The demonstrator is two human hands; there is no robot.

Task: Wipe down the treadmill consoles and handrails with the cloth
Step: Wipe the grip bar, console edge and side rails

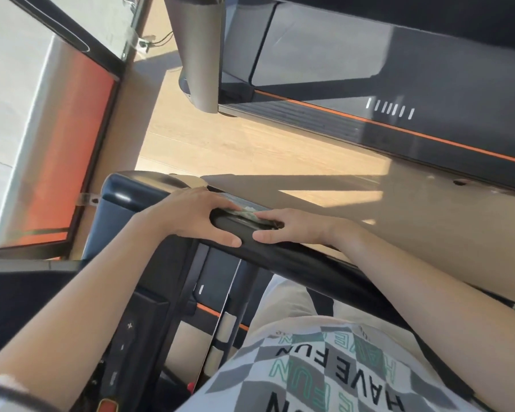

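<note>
- I see hard sunlight flooding in; the window point(9, 69) at upper left is washed out.
- Sharp shadows cross the floor point(250, 144); the frame edges bend and the lower left blurs.

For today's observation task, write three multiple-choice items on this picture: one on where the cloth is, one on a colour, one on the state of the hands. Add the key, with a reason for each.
1. Where is the cloth?
A. on the floor
B. on the black handrail, between the fingers of the two hands
C. over the person's shoulder

2. What colour is the stripe along the neighbouring treadmill?
A. blue
B. orange
C. green

3. How are the left hand and right hand placed?
A. both wrapped round the handrail
B. both hanging free
C. one raised to the window

Key:
1 B, a strip of cloth shows on the rail where the fingertips meet.
2 B, a thin orange line runs along its dark side.
3 A, fingers lie over the rail and thumbs curl under it.
</note>
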